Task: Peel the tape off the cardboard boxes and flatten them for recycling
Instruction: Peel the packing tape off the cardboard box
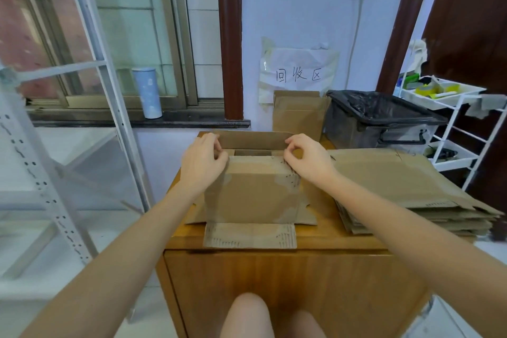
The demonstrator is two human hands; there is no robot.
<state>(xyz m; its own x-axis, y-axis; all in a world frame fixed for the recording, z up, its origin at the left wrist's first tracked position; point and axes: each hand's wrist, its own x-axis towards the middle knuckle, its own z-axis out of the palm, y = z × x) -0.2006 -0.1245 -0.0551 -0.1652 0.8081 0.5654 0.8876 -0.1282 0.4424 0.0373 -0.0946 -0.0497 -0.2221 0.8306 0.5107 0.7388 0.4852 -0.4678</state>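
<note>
two bare hands meet at the top of one cardboard box [253, 192]. the left hand [201, 160] curls its fingers over the box's upper left corner, gripping the edge. the right hand [307, 158] pinches thumb and forefinger together at the upper right corner, on the rim. between the hands the top is open, one far flap standing upright. the box is plain brown corrugated card with torn, paler patches; one flap lies flat toward the person, and others splay out at its base. it sits on one wooden cabinet [288, 282] with a glossy grain. right of the right hand lies one stack of flattened cardboard [397, 186]. beyond the hands, more flat card leans on a pale wall under a handwritten paper sign [299, 74], beside one bin [378, 118] lined in black plastic. far left, one pale blue tumbler [148, 93] stands on the windowsill.
</note>
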